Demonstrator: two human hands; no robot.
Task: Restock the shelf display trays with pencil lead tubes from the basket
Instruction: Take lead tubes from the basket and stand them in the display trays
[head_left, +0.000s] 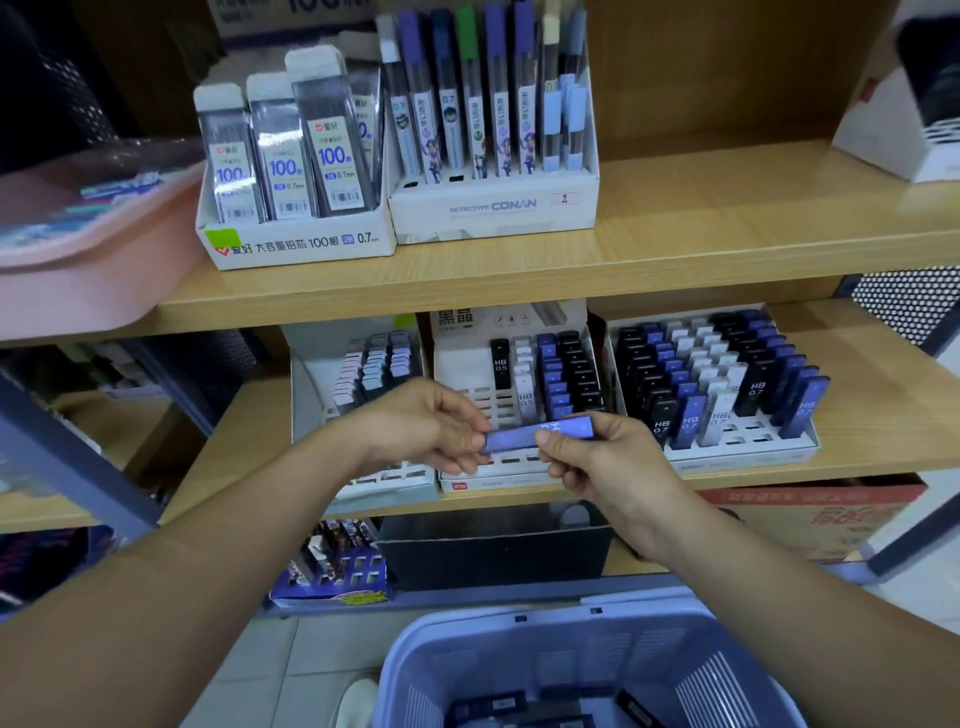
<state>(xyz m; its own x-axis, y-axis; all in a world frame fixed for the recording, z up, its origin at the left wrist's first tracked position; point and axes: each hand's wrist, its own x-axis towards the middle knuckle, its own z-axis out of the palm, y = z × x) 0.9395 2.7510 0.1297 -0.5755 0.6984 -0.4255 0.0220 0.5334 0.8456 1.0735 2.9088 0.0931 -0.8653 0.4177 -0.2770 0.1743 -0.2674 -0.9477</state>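
Note:
A blue pencil lead tube (519, 437) lies sideways between both hands, just in front of the middle display tray (467, 480) on the lower shelf. My left hand (426, 426) pinches its left end and my right hand (602, 457) pinches its right part. That tray holds black, white and blue tubes with several open slots at its front. A fuller tray (779, 452) of HB 0.7 tubes stands to the right. The blue basket (571, 670) sits below, with dark tubes on its floor.
A left tray (311, 395) holds pastel tubes. On the upper shelf stand a 100-lead box (291, 244), a Detective Conan box (493, 208) and a pink tub (78, 249). A black bin (493, 551) and a cardboard carton (810, 514) sit under the lower shelf.

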